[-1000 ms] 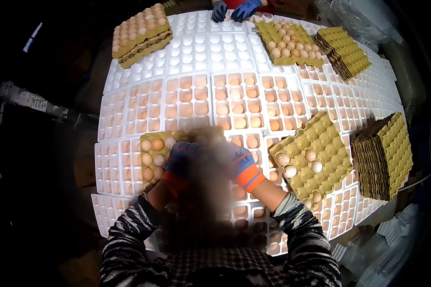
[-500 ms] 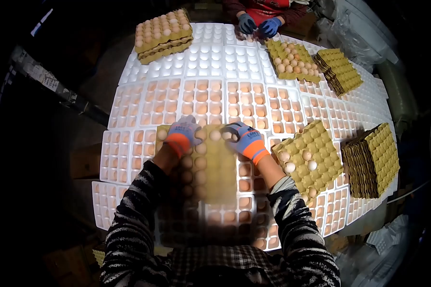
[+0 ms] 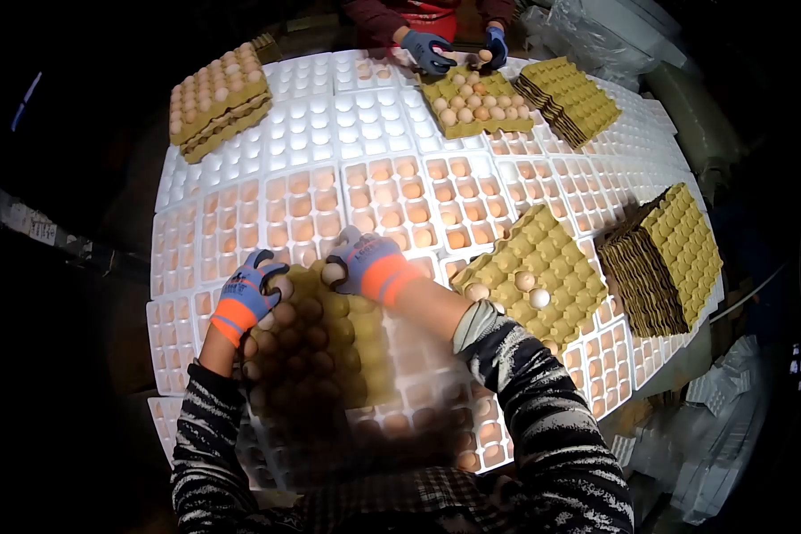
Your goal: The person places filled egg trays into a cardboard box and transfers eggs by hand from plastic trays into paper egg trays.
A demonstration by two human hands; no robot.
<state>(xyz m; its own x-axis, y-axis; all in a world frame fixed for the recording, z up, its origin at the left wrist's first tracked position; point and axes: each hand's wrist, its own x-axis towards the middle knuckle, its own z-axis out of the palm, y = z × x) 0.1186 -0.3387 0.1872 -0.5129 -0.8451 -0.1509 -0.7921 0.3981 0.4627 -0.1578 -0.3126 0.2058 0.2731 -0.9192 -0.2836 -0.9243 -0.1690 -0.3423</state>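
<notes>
A yellow-brown pulp tray (image 3: pixel 362 343) lies over the white egg trays in front of me, its left part filled with eggs in shadow. At its back left corner, my left hand (image 3: pixel 251 292) in a blue and orange glove curls round an egg (image 3: pixel 281 286). My right hand (image 3: pixel 365 260), gloved the same way, has its fingers round another egg (image 3: pixel 333 273) at the tray's back edge. To the right, a second pulp tray (image 3: pixel 543 267) holds a few eggs, among them a white one (image 3: pixel 538 297).
White trays (image 3: pixel 303 209) with eggs cover the table. Stacked pulp trays (image 3: pixel 659 262) stand at the right, more (image 3: pixel 568 98) at the back right. Egg-filled trays (image 3: pixel 221 100) are at the back left. Across the table, a co-worker's gloved hands hover over a pulp tray (image 3: pixel 476 102) of eggs.
The view has shifted. My left hand has moved from the tray's back edge to its left corner, and my right hand has moved left. The co-worker's hands are now over their pulp tray, one with an egg.
</notes>
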